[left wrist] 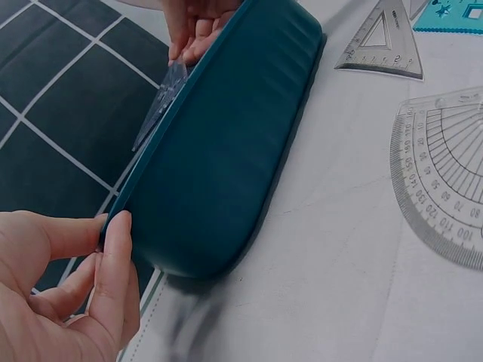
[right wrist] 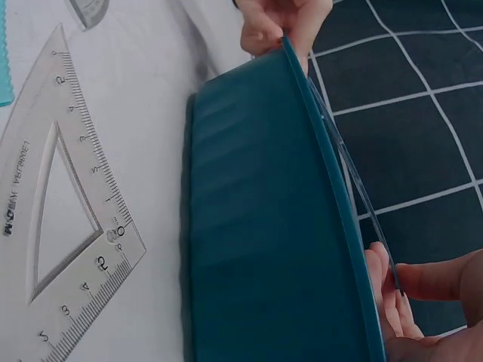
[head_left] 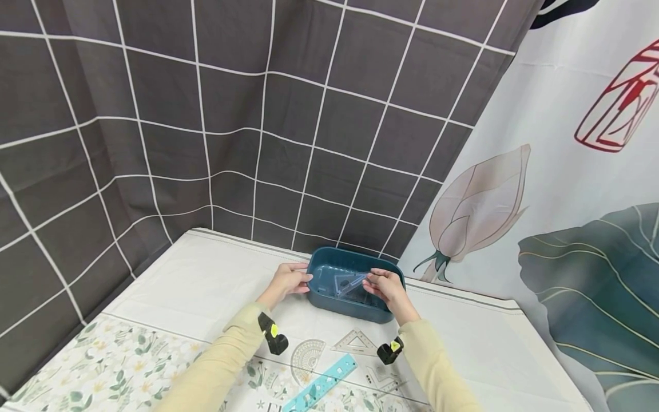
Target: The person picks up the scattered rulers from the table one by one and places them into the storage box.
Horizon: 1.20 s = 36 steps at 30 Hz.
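Observation:
A dark teal plastic bin [head_left: 350,309] stands at the back of the table. My left hand [head_left: 288,280] pinches its left rim, thumb and fingers on either side of the wall, as the left wrist view shows [left wrist: 83,279]. Over the bin's opening my right hand [head_left: 386,287] pinches a clear, bluish set square [head_left: 354,284] by one end. That set square rises slightly above the rim in the left wrist view. From the side, the right wrist view shows the thin edge of the set square [right wrist: 355,170] between thumb and fingers.
In front of the bin lie a clear protractor [head_left: 307,360], a clear triangle ruler [head_left: 356,343] and a turquoise ruler [head_left: 324,384]. Another clear drawing template [head_left: 382,380] lies below the right wrist. A dark checked curtain [head_left: 309,189] hangs behind the table.

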### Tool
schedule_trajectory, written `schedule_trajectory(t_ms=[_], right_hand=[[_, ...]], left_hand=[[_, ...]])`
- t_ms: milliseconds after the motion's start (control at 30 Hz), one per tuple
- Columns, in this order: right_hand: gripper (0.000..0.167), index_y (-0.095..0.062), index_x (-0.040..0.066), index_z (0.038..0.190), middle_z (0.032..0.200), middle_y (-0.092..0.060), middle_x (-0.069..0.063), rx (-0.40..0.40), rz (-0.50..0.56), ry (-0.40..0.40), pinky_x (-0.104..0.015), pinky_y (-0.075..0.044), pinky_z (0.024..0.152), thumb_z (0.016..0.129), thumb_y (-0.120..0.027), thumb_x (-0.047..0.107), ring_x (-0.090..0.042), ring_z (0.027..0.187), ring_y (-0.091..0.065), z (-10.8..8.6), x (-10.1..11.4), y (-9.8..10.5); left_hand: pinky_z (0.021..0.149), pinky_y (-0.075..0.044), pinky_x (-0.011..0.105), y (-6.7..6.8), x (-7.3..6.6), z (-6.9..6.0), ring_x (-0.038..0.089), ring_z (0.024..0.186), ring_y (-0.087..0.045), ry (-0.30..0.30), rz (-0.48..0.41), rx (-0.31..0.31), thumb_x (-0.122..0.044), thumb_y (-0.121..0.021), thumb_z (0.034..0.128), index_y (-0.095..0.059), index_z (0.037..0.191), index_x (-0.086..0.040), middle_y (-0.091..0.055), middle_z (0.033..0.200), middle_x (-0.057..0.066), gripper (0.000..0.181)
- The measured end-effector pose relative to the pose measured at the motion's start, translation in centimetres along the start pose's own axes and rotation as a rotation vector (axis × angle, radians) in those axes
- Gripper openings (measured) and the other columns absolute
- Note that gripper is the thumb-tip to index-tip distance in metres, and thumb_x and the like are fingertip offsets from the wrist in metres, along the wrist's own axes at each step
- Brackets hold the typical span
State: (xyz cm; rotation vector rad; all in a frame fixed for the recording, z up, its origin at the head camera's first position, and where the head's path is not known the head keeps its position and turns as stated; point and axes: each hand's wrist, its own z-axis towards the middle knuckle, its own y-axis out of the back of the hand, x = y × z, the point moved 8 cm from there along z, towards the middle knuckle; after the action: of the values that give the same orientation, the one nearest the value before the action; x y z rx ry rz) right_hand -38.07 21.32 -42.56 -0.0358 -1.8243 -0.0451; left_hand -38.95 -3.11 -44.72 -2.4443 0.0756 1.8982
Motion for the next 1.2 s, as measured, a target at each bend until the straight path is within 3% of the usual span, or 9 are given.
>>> schedule_trajectory(t_ms=[267,633,967,1200], right_hand=[[0.048,-0.032,-0.015,0.140,0.093,-0.061,-0.007,-0.019,0.003,0.034,-0.014,-0.060,0.066,0.096,-0.048,-0.003,-0.002,0.066,-0.064,0.2,0.0,0.1],[0.038,-0.045,-0.016,0.130,0.086,-0.071,-0.011,-0.021,-0.134,0.001,-0.016,-0.060,0.061,0.094,-0.052,-0.005,-0.005,0.064,-0.067,0.6,-1.4,-0.3],[0.031,-0.051,-0.015,0.122,0.072,-0.067,-0.005,-0.013,-0.245,-0.072,-0.017,-0.058,0.055,0.092,-0.054,-0.006,-0.005,0.056,-0.063,1.0,-2.2,0.0],[0.030,-0.048,-0.016,0.121,0.079,-0.067,-0.011,-0.001,-0.278,-0.081,-0.020,-0.058,0.055,0.092,-0.054,-0.008,-0.007,0.055,-0.062,1.0,-2.4,0.1]], left_hand=[[0.059,-0.062,0.020,0.0,0.0,0.1,0.007,0.055,-0.055,0.000,0.004,-0.003,0.006,-0.063,0.0852,-0.055,0.130,0.006,-0.063,0.079,0.009,0.046],[0.061,-0.062,0.021,0.0,0.0,0.3,0.007,0.057,-0.056,-0.007,0.016,-0.006,0.005,-0.064,0.0846,-0.055,0.130,0.004,-0.068,0.090,0.020,0.046],[0.060,-0.062,0.021,0.0,0.0,0.2,0.007,0.057,-0.054,-0.001,0.004,-0.005,0.006,-0.063,0.0851,-0.054,0.130,0.006,-0.062,0.078,0.008,0.046],[0.061,-0.062,0.021,0.1,0.0,0.1,0.009,0.060,-0.057,0.006,-0.002,-0.011,0.006,-0.064,0.0846,-0.055,0.130,0.005,-0.067,0.091,0.019,0.046]])
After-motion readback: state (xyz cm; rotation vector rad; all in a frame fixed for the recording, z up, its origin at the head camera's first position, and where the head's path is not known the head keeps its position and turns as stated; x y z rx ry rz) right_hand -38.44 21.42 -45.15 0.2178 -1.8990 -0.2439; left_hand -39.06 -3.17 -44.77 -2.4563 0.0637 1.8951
